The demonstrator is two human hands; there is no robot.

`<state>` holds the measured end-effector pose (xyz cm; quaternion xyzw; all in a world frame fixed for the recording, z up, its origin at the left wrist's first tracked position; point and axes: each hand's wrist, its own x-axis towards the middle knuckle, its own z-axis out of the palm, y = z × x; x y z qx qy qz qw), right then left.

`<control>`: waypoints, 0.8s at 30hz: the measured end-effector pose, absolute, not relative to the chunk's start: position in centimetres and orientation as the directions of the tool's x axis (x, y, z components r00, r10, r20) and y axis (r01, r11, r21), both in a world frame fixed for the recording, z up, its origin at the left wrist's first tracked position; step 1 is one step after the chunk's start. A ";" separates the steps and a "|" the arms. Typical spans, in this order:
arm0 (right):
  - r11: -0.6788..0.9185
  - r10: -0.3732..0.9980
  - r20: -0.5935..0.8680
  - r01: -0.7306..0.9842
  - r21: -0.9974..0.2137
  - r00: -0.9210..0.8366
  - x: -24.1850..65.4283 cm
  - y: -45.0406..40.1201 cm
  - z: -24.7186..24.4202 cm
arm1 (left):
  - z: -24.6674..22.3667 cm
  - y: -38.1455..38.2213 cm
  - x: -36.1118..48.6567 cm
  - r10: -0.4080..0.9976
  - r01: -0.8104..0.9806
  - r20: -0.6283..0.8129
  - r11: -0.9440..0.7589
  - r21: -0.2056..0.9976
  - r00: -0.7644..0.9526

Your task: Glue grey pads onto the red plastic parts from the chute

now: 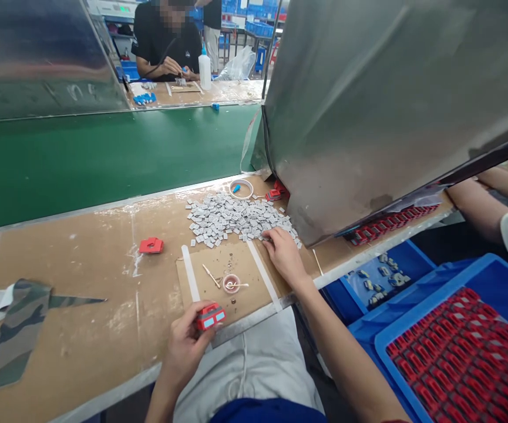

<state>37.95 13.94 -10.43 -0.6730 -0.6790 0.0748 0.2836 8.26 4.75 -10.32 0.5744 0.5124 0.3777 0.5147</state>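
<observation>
My left hand (186,343) is closed around a red toy vehicle part (212,316) with light-blue windows and a grey band, held just above the table's front edge. At the near right side of a heap of small grey tiles (231,218), my right hand (283,254) has its thumb and forefinger pinched on a small grey tile, mostly hidden by the fingertips. Between the hands, a brown work sheet (254,276) taped with white strips bears a small cup of liquid (231,284) with a cotton swab (241,285) across it. A thin wooden stick (211,276) lies beside the cup.
Another red part (151,245) lies left of the sheet, and camouflage cloth (16,335) farther left. A tape roll (241,189) sits behind the heap. A large metal hood (368,106) overhangs the right. Blue bins of red parts (460,352) stand at right. A co-worker (168,47) sits opposite.
</observation>
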 end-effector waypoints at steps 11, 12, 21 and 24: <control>0.033 0.989 0.145 0.951 -0.309 0.013 37.6 10.0 -11.1 | -9.8 5.0 8.1 0.966 0.212 -0.055 0.000 0.977 0.255; 0.045 0.993 0.120 0.952 -0.304 -0.009 37.4 9.7 -10.9 | -9.8 5.1 8.1 0.964 0.217 -0.051 -0.007 0.976 0.261; 0.058 0.997 -0.042 0.970 -0.238 -0.070 36.6 10.0 -8.4 | -10.0 5.1 7.8 0.959 0.223 -0.055 -0.009 0.975 0.279; 0.115 0.991 -0.036 0.957 -0.267 -0.129 37.1 10.7 -7.7 | -9.9 5.0 7.9 0.960 0.219 -0.051 -0.010 0.976 0.274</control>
